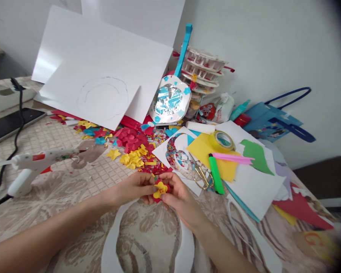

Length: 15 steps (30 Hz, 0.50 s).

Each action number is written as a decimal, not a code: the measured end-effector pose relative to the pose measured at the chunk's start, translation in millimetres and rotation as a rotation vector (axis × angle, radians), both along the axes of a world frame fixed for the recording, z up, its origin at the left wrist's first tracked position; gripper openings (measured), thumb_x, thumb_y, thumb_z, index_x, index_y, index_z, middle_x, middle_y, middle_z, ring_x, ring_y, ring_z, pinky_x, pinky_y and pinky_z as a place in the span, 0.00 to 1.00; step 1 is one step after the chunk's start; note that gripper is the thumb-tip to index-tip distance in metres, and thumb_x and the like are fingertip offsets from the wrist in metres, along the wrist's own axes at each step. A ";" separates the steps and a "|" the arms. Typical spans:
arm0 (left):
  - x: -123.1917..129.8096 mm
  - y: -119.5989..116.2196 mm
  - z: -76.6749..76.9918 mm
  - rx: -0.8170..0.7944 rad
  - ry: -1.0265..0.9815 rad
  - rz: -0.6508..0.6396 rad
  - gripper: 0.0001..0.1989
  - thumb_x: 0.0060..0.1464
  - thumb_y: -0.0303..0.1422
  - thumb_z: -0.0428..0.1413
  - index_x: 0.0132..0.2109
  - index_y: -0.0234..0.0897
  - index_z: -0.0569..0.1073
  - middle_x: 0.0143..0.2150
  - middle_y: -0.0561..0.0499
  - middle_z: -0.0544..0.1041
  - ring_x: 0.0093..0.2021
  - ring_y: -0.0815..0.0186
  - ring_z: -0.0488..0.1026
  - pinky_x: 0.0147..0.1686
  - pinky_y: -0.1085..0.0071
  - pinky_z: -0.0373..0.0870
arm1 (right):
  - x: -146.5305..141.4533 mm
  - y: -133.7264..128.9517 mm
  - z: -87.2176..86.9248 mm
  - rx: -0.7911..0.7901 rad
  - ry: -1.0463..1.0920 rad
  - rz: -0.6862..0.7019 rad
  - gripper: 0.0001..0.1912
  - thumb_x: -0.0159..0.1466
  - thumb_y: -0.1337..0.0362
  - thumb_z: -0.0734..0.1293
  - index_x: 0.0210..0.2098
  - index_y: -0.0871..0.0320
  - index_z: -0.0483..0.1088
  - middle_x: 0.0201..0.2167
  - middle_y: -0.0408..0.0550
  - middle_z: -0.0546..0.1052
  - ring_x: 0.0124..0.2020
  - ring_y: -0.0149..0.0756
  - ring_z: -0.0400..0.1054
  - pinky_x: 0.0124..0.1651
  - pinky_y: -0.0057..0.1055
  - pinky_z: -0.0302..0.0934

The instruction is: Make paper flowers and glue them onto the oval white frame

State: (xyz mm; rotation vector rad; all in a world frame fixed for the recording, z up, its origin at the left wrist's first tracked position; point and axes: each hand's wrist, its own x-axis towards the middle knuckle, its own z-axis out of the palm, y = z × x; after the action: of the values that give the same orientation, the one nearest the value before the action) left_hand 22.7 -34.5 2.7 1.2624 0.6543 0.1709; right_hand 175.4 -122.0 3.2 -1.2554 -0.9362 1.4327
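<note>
Between my two hands is a paper flower (160, 189), a yellow layer lying on a red one. My left hand (140, 187) pinches its left side with thumb and fingers. From the right, my right hand (174, 191) closes on the other edge, its thumb near the yellow petals. Just below the hands, a white paper ring (184, 246) lies on the patterned tablecloth, its upper part hidden by them. Beyond the hands are loose yellow paper flowers (133, 158) and a heap of red paper flowers (130, 137).
A glue gun (31, 165) and phone (19, 123) lie at left. Scissors (204, 178), a green marker (216, 176), yellow tape (223, 140) and paper sheets are at right. White boards (102, 64) and a decorated round piece with a blue handle (170, 100) stand behind.
</note>
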 end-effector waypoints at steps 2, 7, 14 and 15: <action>-0.3 0.0 0.1 -0.007 -0.004 0.007 0.16 0.47 0.43 0.59 0.32 0.33 0.68 0.24 0.54 0.74 0.23 0.73 0.70 0.27 0.74 0.68 | 0.8 -0.3 1.7 -0.001 0.012 -0.005 0.19 0.51 0.71 0.64 0.42 0.54 0.61 0.35 0.43 0.68 0.30 0.31 0.62 0.22 0.22 0.55; -0.5 0.5 -0.2 -0.013 -0.018 0.020 0.16 0.46 0.43 0.60 0.31 0.33 0.67 0.24 0.55 0.73 0.23 0.73 0.70 0.27 0.74 0.68 | 1.4 -1.0 2.7 -0.017 0.053 -0.045 0.16 0.52 0.69 0.63 0.41 0.55 0.62 0.33 0.43 0.68 0.29 0.31 0.63 0.22 0.23 0.55; -0.8 2.5 1.2 -0.002 -0.020 0.071 0.17 0.45 0.43 0.61 0.31 0.33 0.67 0.24 0.55 0.73 0.22 0.73 0.69 0.26 0.75 0.67 | 6.2 0.3 -1.5 0.012 0.051 -0.089 0.14 0.54 0.67 0.63 0.41 0.55 0.63 0.31 0.42 0.67 0.28 0.29 0.60 0.25 0.24 0.55; -0.8 2.6 1.9 -0.001 -0.020 0.075 0.17 0.44 0.43 0.61 0.30 0.33 0.67 0.23 0.54 0.74 0.22 0.73 0.69 0.25 0.75 0.67 | 6.8 0.2 -2.2 0.020 0.044 -0.094 0.13 0.55 0.66 0.63 0.41 0.55 0.63 0.31 0.42 0.67 0.28 0.29 0.60 0.25 0.24 0.55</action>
State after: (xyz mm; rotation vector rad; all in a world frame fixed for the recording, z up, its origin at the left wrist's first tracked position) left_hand 22.0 -31.9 4.6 1.2345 0.6853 0.2448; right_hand 182.2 -121.8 1.0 -1.2320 -0.8493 1.3685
